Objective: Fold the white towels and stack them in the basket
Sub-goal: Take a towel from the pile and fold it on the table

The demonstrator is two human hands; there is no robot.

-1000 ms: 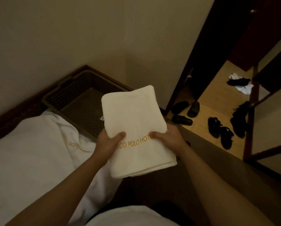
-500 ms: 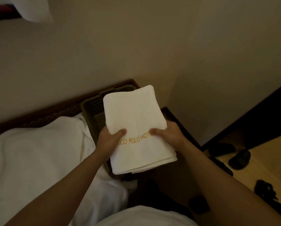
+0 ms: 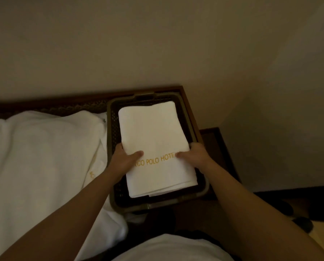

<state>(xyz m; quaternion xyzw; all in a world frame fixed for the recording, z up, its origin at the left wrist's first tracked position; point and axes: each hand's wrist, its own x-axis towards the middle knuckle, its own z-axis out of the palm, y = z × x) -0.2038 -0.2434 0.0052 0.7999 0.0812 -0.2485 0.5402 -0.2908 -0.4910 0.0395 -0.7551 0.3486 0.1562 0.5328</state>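
Note:
A folded white towel [image 3: 153, 140] with gold lettering lies lengthwise inside the dark brown plastic basket [image 3: 112, 129]. My left hand [image 3: 124, 158] grips its left edge, thumb on top near the lettering. On the opposite edge my right hand [image 3: 194, 154] grips the same way. The towel's underside and the basket floor are hidden, so I cannot tell whether the towel rests on the bottom. More white towels [image 3: 40, 162] lie in a loose heap on the left.
The basket sits on a dark wooden surface [image 3: 213, 140] in a corner against beige walls. A carved dark wood edge [image 3: 50, 108] runs behind the towel heap. Dark slippers [image 3: 300, 223] lie on the floor at lower right.
Both hands have carried the folded towel forward and down, from above the near rim into the basket. The view has tilted down toward the basket.

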